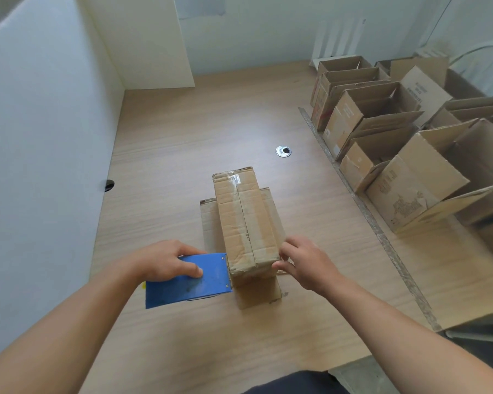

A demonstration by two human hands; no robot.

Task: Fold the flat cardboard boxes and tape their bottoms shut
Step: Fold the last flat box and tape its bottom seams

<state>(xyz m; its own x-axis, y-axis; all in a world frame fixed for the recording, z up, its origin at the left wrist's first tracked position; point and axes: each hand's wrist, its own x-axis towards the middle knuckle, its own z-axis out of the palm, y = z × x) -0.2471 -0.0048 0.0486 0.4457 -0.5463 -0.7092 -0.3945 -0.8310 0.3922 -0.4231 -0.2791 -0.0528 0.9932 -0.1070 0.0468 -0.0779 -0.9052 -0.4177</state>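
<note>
A pale wooden desk (182, 132) has a silver cable grommet (283, 151) near its middle. A dark hole (108, 185) sits at its left edge, beside a white partition (40, 123). A metal strip (387, 246) runs along its right side.

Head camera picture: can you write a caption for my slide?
Left hand holds a blue tape dispenser against a cardboard box; right hand holds it.

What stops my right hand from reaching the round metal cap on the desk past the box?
Probably nothing, so likely yes: the right hand only holds the box at its near corner, and bare desk lies between it and the metal cap.
</note>
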